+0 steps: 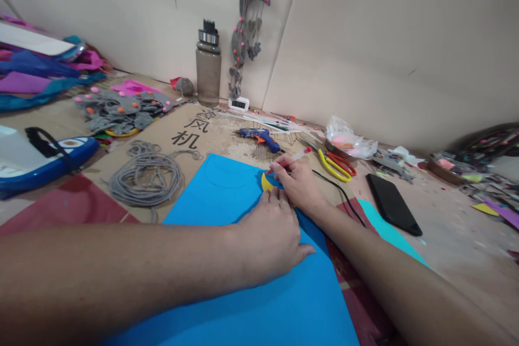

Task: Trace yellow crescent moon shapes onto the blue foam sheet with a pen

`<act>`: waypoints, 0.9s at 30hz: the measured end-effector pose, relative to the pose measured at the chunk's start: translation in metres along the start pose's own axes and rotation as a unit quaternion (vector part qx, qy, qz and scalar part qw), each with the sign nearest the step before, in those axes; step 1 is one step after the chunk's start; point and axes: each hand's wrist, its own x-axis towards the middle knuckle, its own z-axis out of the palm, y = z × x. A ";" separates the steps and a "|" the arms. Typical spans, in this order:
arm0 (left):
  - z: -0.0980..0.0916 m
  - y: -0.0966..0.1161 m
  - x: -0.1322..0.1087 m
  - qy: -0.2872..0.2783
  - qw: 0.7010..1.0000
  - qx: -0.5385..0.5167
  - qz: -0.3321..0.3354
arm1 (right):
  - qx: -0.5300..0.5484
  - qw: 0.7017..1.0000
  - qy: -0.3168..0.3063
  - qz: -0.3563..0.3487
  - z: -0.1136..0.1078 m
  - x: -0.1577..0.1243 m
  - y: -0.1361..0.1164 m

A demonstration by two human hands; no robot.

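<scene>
Pen (300, 153) — right fingers (281, 171) pinching (left fingers (274, 199) flat on crescent (265, 182))

Sheet (243, 313) on table (454, 227), center to bottom of frame; cutout (266, 183) on it, partly under left hand (273, 232). Cord coil (141, 178) left of sheet, glue gun (261, 138) behind sheet, phone (393, 204) off right. Bottle (208, 75) upper center, near wall (357, 38), behind-left of gun; clock (238, 104) just right of bottle base.
</scene>
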 end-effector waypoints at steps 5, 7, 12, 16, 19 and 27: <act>-0.001 0.000 -0.001 -0.003 1.000 0.002 0.007 | 0.007 1.000 0.001 0.003 0.000 0.000 0.000; -0.002 0.000 -0.001 -0.005 1.000 0.004 0.007 | 0.013 1.000 -0.001 0.004 0.000 -0.001 0.000; 0.000 -0.001 0.000 0.002 1.000 0.008 0.002 | 0.010 1.000 -0.011 0.004 -0.003 0.000 -0.001; 0.000 -0.001 0.000 0.012 1.000 0.009 0.000 | -0.001 1.000 -0.019 0.011 -0.005 0.000 -0.002; -0.001 0.000 0.000 0.002 1.000 0.009 0.000 | 0.006 1.000 -0.024 0.014 -0.007 0.000 -0.004; 0.002 0.001 0.001 -0.006 1.000 0.011 -0.001 | 0.046 0.997 -0.061 0.026 -0.014 0.001 -0.007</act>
